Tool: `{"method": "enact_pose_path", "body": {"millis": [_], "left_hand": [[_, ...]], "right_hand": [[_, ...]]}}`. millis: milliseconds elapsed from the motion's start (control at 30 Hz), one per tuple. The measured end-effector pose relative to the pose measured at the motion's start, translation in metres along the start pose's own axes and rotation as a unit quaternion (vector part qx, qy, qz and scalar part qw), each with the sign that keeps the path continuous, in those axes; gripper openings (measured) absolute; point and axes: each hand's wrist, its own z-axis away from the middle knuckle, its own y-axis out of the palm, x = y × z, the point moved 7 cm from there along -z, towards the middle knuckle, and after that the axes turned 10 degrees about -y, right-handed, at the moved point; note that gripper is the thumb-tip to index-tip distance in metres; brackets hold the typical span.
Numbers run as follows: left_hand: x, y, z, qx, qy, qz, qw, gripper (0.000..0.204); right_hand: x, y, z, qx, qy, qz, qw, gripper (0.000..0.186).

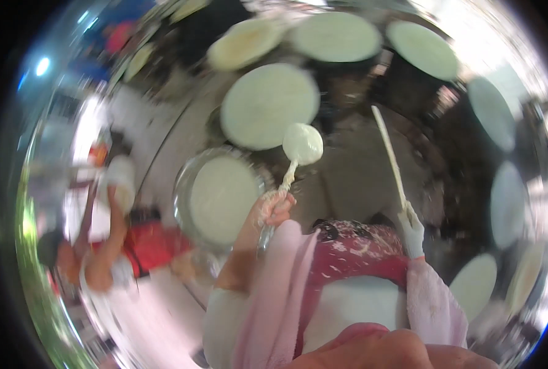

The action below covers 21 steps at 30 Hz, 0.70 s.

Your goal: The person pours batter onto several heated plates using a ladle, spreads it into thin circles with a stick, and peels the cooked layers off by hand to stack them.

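My left hand [275, 208] is closed round the batter-smeared handle of a ladle [302, 144], whose round head is coated with pale batter. Below and left of it is a metal basin of pale batter [223, 200]. My right hand [411, 230], in a whitish glove, grips a long thin pale stick [386, 142] that points up and away from me. Beyond the ladle lies a round pale sheet [261, 101] on a dark round griddle. Batter splashes mark my red apron [363, 246].
More round griddles with pale sheets [335, 35] ring me in front and to the right, including one [506, 203] close by. At the left, a person [104, 264] in a red garment reaches toward a white container [121, 175]. A dark floor [348, 184] lies ahead.
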Motion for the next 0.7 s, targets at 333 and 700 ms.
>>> {"method": "enact_pose_path", "body": {"millis": [333, 700], "left_hand": [[0.034, 0.37, -0.224, 0.315, -0.281, -0.068, 0.904, 0.033], [0.012, 0.682, -0.525, 0.329, -0.051, -0.402, 0.853, 0.036]], "right_hand": [[-0.049, -0.267, 0.078, -0.367, 0.061, -0.022, 0.928, 0.048], [-0.031, -0.42, -0.103, -0.421, 0.022, -0.092, 0.902, 0.048]]}}
